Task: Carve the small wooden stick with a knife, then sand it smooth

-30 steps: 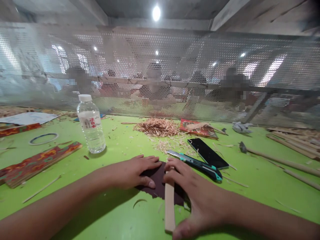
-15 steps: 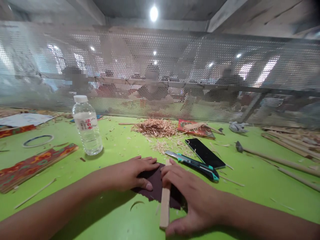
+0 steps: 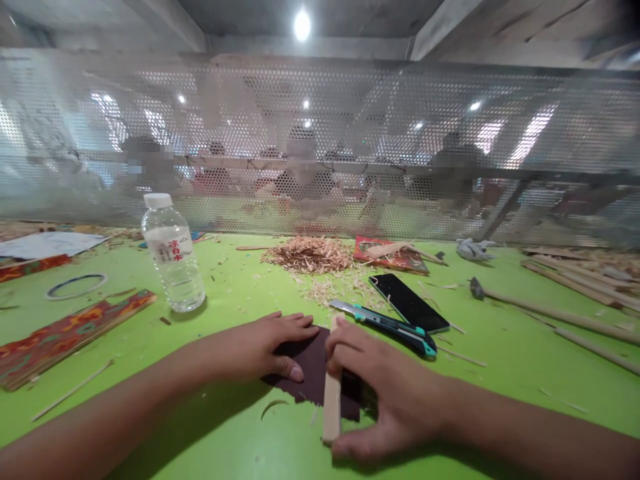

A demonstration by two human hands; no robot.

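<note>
My left hand (image 3: 277, 343) lies flat with fingers spread on a dark brown sheet of sandpaper (image 3: 311, 367), pressing it against the green table. A narrow strip of pale wood (image 3: 332, 407) rests lengthwise on the sandpaper, its near end past the torn lower edge. My right hand (image 3: 380, 387) grips this strip, fingers over its far part and thumb by the near end. Just beyond the right hand is a black and teal utility knife (image 3: 390, 327) with its blade out. Behind the knife lies a black phone (image 3: 410, 303).
A water bottle (image 3: 174, 257) stands at the left, near a painted board (image 3: 75, 333) and a tape ring (image 3: 75, 287). Wood shavings (image 3: 313, 255) are heaped at the back. A long-handled tool (image 3: 540, 307) lies right. A perforated screen (image 3: 320, 147) closes off the far side.
My right hand has slid the wood strip slightly away from me over the sandpaper. My left hand stays in place on the sheet.
</note>
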